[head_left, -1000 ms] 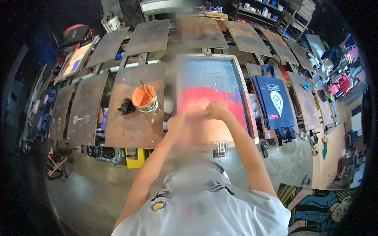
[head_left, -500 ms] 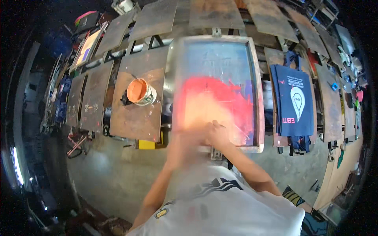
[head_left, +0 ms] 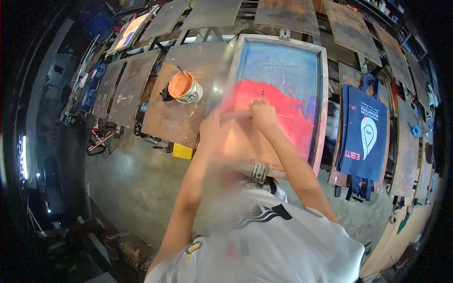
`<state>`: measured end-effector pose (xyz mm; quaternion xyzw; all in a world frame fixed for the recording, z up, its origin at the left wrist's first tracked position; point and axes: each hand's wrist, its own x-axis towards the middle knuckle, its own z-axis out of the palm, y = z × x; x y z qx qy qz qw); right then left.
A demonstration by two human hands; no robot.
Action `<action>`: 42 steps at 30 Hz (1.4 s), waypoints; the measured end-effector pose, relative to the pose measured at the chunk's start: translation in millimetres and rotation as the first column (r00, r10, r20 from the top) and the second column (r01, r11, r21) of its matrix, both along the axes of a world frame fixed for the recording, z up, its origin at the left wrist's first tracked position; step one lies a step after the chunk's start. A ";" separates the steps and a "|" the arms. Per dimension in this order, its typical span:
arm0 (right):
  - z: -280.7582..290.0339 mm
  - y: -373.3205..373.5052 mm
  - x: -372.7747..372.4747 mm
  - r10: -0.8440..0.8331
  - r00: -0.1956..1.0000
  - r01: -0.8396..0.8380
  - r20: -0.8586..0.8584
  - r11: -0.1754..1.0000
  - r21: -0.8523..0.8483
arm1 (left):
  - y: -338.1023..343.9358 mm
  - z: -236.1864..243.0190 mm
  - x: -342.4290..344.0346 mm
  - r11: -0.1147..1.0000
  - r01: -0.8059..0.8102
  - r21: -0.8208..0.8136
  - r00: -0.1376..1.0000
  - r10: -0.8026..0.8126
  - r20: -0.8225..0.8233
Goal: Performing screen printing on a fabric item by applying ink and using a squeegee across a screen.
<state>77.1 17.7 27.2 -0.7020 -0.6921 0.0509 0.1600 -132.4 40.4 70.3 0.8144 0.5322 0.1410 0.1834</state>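
A wooden-framed printing screen (head_left: 323, 94) lies in front of me, its blue mesh partly covered with pinkish-red ink (head_left: 295, 123). Across the inked mesh runs a squeegee (head_left: 237, 114), seen as a pale bar between my hands. My right hand (head_left: 263, 114) is closed in a fist on its right part. At its left end, my left hand (head_left: 211, 126) is closed too, though a blurred patch in the picture softens its outline. The squeegee's blade is hidden.
On the board to the left stands a bucket of orange ink (head_left: 181, 86), with a stick in it. Navy tote bags (head_left: 362, 134) with white and pink print lie on a board (head_left: 350, 74) to the right. A yellow block (head_left: 182, 151) sits below the left board.
Both hands have moved with the squeegee away from my body, from the screen's near end toward its middle. The view has shifted, so the surroundings sit differently.
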 end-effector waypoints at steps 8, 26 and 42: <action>2.5 -86.2 -19.7 0.083 0.997 -0.083 -0.009 0.996 -0.037 | -71.9 -60.8 -37.1 1.000 -0.007 -0.015 0.985 0.009 0.170; 19.6 -140.8 -39.6 0.079 0.997 -0.079 -0.018 0.997 -0.008 | -109.6 -37.1 -43.0 0.971 -0.129 -0.200 0.992 0.125 -0.031; -6.4 -109.2 -34.3 0.009 1.000 -0.009 -0.019 1.000 0.004 | -90.2 -40.8 -42.8 0.995 0.002 -0.101 0.955 0.028 0.297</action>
